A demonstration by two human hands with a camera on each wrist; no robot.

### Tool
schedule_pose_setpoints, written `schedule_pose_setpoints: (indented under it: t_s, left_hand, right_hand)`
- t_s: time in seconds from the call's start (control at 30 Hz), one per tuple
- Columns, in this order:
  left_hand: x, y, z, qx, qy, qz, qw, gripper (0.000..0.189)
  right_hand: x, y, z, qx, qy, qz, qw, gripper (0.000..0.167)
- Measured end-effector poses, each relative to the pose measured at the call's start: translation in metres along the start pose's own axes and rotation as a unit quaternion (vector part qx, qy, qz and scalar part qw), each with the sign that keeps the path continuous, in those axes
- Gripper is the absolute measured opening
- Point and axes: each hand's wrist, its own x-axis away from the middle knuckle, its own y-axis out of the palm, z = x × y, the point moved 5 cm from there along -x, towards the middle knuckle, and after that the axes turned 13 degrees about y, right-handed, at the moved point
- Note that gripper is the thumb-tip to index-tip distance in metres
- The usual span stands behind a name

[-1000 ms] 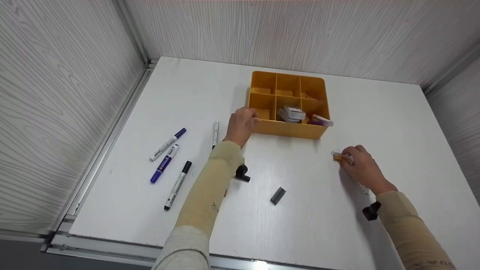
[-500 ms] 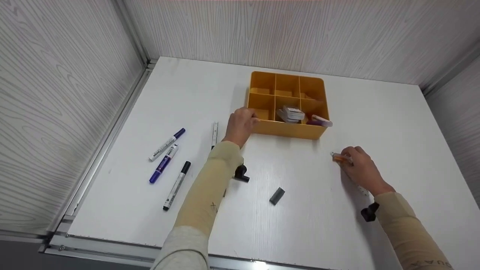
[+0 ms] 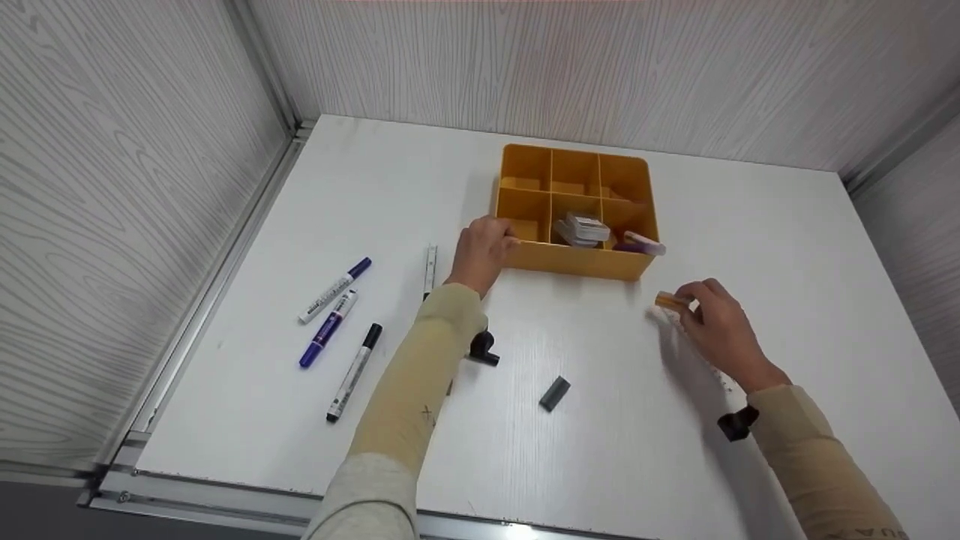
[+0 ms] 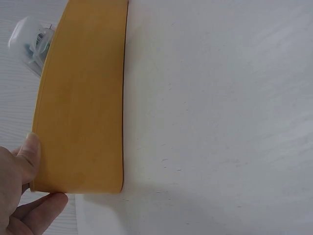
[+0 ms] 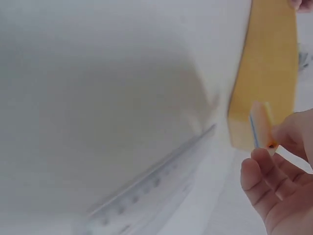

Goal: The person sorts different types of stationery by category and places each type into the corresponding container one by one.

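Observation:
My left hand grips the front left corner of a yellow compartment box. In the left wrist view, its thumb lies at the rim of the box wall. A small orange, partly see-through block with a blue edge is pinched between the thumb and fingers of my right hand; its exact kind is unclear. That hand is above a clear ruler lying on the table, right of the box. Small clear cases fill the front middle compartment. A purple-and-white item leans out of the front right one.
Left on the white table lie a white marker with a purple cap, a purple marker and a black-capped marker. Another white marker is partly behind my left arm. A dark grey block lies front centre.
My right hand has lifted the orange block off the table near the ruler and turned it slightly, moving a little towards the box. The left hand keeps its grip on the box.

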Motion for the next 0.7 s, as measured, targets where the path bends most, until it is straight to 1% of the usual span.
schedule_pose_setpoints:
  t_s: [0.2,0.33,0.43,0.5,0.7]
  left_hand:
    - [0.001,0.001,0.000,0.013,-0.004,0.001,0.9999,0.018]
    - [0.002,0.000,0.000,0.020,-0.006,0.003,0.9998,0.018]
    - [0.002,0.000,-0.001,0.018,-0.004,0.005,0.9998,0.018]
    - [0.002,0.000,-0.001,0.016,-0.003,0.007,0.9998,0.018]
    - [0.001,0.000,0.001,-0.006,0.010,0.007,0.9999,0.018]
  right_hand:
    - [-0.009,-0.018,-0.022,-0.024,-0.004,0.036,0.9991,0.018]
    - [-0.019,-0.030,-0.038,-0.032,-0.011,0.048,0.9983,0.017]
    - [-0.026,-0.034,-0.052,-0.040,-0.020,0.052,0.9976,0.018]
    - [-0.031,-0.035,-0.062,-0.046,-0.029,0.054,0.9971,0.018]
    - [-0.044,-0.032,-0.094,-0.061,-0.080,0.050,0.9937,0.015]
